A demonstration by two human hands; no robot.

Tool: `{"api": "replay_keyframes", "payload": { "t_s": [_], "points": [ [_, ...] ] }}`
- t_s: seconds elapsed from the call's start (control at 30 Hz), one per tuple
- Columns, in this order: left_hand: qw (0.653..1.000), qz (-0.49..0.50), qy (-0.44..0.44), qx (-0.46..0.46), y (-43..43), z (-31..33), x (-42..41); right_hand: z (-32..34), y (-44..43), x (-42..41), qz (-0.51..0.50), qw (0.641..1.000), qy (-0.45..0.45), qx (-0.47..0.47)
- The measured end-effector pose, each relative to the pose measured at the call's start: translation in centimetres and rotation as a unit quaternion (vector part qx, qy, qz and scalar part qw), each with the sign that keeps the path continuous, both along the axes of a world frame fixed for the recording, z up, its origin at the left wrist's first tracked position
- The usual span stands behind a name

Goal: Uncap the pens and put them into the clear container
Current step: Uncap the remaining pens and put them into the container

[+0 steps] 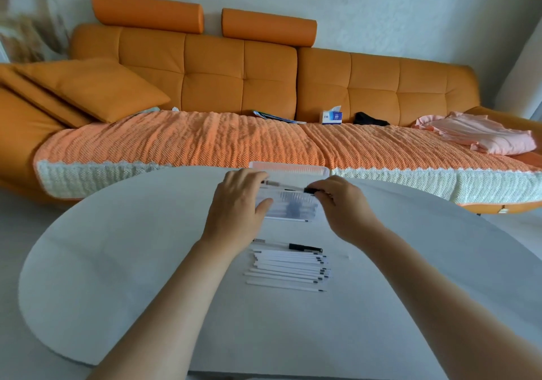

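A clear container lies on the white table with its open lid standing behind it. Over it I hold one pen level: my left hand grips the left end of the barrel, and my right hand pinches the black grip end or cap at the right. Nearer to me lies a capped pen with a black grip, and just below it a row of several thin white refills or pens with dark tips pointing right.
The white oval table fills the foreground. Behind it stands an orange sofa with a knitted throw, cushions, a tissue box, a magazine, a dark item and folded pink cloth.
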State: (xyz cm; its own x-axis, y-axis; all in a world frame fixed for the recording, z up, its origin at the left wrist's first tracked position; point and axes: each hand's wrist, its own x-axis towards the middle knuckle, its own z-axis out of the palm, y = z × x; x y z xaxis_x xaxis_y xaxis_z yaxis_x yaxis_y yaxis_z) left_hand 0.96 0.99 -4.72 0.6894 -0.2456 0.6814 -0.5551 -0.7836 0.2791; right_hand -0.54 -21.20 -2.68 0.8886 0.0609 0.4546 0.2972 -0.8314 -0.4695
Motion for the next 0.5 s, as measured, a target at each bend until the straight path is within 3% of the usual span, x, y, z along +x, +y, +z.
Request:
{"api": "replay_keyframes", "payload": {
  "t_s": [0.17,0.3,0.5],
  "points": [
    [0.996,-0.012,0.086,0.036,-0.2,-1.1,1.0,1.6,0.3,4.4,-0.044,0.996,0.035,-0.069],
    [0.986,-0.022,0.143,0.081,-0.9,-1.9,1.5,1.8,1.2,7.2,-0.054,0.986,0.115,-0.109],
    [0.985,-0.001,0.149,0.088,-1.3,-2.0,1.9,2.2,2.3,8.9,-0.032,0.968,0.208,-0.138]
  ]
}}
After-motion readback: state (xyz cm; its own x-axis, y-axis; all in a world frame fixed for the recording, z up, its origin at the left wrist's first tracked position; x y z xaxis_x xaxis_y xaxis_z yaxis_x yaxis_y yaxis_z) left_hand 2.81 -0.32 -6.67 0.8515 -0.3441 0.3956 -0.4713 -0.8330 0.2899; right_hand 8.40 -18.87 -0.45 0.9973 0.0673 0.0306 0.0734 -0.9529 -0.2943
